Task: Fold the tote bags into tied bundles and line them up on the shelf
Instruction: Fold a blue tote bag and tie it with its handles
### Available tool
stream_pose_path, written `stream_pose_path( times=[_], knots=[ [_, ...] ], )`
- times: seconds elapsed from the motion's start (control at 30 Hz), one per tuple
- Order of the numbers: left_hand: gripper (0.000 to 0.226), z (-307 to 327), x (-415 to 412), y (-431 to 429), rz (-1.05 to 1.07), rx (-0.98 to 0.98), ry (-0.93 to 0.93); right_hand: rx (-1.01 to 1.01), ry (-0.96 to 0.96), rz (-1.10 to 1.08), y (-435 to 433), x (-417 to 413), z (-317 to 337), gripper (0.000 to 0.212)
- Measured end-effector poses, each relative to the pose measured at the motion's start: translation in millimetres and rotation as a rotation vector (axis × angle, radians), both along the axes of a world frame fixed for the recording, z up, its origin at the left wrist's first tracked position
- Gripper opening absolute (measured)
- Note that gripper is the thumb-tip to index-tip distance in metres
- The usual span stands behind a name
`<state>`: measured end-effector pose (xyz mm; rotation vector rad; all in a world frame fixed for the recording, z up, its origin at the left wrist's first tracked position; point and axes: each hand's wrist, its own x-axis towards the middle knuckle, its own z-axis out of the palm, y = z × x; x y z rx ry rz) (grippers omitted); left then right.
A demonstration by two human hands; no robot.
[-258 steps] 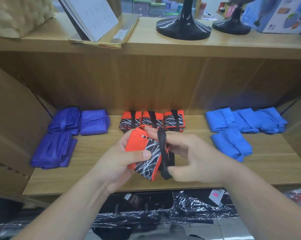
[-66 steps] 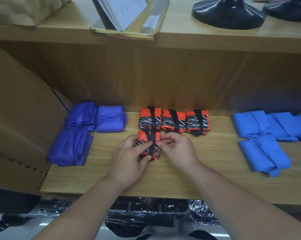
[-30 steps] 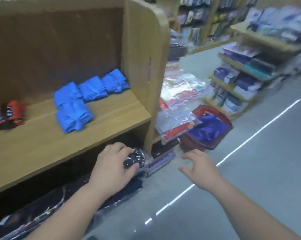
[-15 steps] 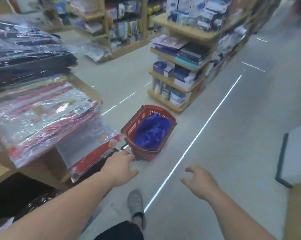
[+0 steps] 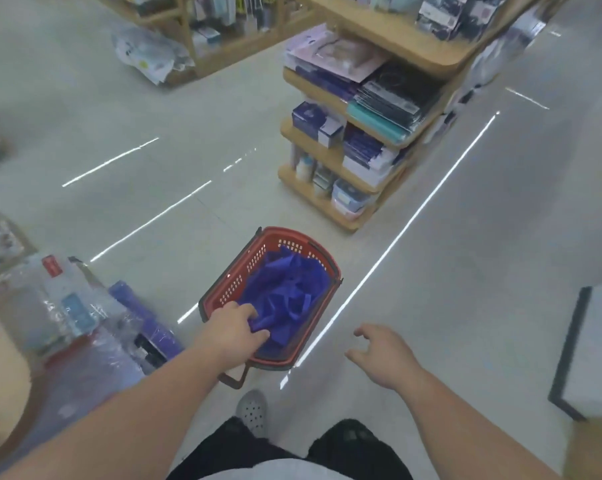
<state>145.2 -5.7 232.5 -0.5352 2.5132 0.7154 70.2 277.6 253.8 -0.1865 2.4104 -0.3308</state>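
Note:
A red plastic shopping basket (image 5: 322, 252) stands on the floor in front of me, holding loose purple tote bags (image 5: 285, 289). My left hand (image 5: 235, 327) reaches over the basket's near rim and its fingers rest on the purple fabric; whether they have closed on it I cannot tell. My right hand (image 5: 384, 351) hovers to the right of the basket, above the floor, fingers spread and empty. The shelf with the tied bundles is out of view.
Plastic-wrapped goods (image 5: 67, 306) spill from a low shelf at the left. A wooden shelving unit (image 5: 355, 140) stacked with boxes stands behind the basket. A dark-framed white stand (image 5: 576, 355) is at the right. My grey shoe (image 5: 252, 408) is just behind the basket.
I put the orange bundle on the shelf, then turned right toward the aisle. My left hand has gone from the basket's rim into the purple bags; the right hand stays open.

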Motion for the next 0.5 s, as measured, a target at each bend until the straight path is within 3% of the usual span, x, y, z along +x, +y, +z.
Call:
stream_pose_path(
  times=[0.1,0.27,0.5],
  knots=[
    [0.050,-14,-35,-13,0.102,0.001,-0.047,0.001,-0.045,0.060,-21,-63,-13,0.054],
    [0.050,-55,-93,-22,0.307,0.009,-0.115,0.018,-0.115,0.283,-50,-183,-55,0.034],
    [0.055,-144,-167,-14,0.561,0.054,-0.241,0.052,-0.220,0.517,-102,-327,-160,0.050]
  ],
)
